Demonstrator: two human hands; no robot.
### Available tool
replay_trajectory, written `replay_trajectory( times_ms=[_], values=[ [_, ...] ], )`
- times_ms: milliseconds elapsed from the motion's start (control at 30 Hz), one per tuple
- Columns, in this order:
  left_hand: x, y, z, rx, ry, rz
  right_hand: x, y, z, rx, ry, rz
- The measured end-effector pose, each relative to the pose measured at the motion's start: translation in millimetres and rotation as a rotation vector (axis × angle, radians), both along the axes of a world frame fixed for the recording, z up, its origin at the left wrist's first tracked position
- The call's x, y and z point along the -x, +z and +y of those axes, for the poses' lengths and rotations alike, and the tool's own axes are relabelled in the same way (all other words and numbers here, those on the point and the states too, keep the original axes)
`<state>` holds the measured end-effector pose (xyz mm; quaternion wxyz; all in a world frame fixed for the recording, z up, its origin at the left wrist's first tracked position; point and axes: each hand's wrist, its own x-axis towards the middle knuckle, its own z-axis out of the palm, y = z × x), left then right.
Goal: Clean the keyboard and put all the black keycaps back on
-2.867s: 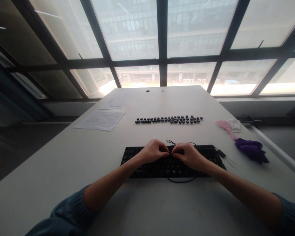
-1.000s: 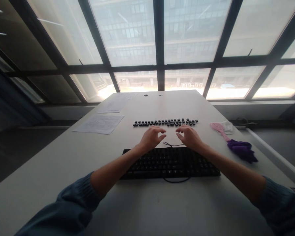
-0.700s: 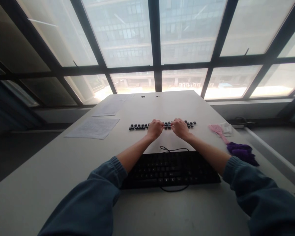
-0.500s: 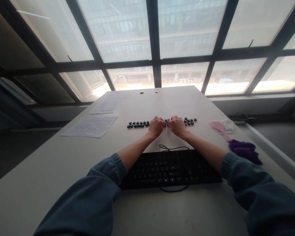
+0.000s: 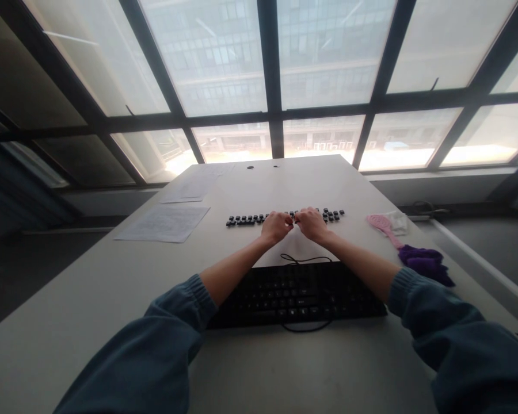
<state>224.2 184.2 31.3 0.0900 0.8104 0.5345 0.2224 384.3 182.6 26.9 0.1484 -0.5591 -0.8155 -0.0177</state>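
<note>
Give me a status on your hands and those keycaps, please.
Left hand, right hand curled onto keycap row. Grip unclear. Keyboard beneath forearms. Nothing blocking.

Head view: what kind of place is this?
Probably an office: a long white table with a keyboard and papers, beside big windows facing another building.

Bench [image 5: 112, 299] lay open left of the keyboard [image 5: 297, 293] and beyond the keycap row [image 5: 246, 219]. Papers [image 5: 164, 223] blocked far left; pink brush [image 5: 382, 225] and purple cloth [image 5: 425, 264] crowded the right edge.
</note>
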Motion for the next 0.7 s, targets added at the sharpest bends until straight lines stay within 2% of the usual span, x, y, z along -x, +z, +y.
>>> replay_trajectory(
  times_ms=[100,167,267,333,400,500,700],
  values=[
    [9,10.5,-32,0.083,-0.048,-0.066,-6,8.9,-22,-0.022,0.010,0.067],
    [15,14.2,-62,0.204,-0.113,-0.163,-13,11.1,-45,-0.008,0.044,0.192],
    [24,14.9,-106,0.349,-0.185,-0.251,-23,6.8,-85,0.073,0.122,0.436],
    [28,13.3,-126,0.402,-0.204,-0.294,-28,0.9,-112,0.133,0.172,0.544],
    [30,10.8,-137,0.418,-0.205,-0.321,-32,-4.6,-134,0.183,0.210,0.615],
    [29,6.4,-141,0.406,-0.206,-0.326,-35,-8.6,-153,0.233,0.242,0.653],
    [24,0.8,-144,0.277,-0.224,-0.283,-36,-9.5,-157,0.256,0.253,0.667]
  ],
)
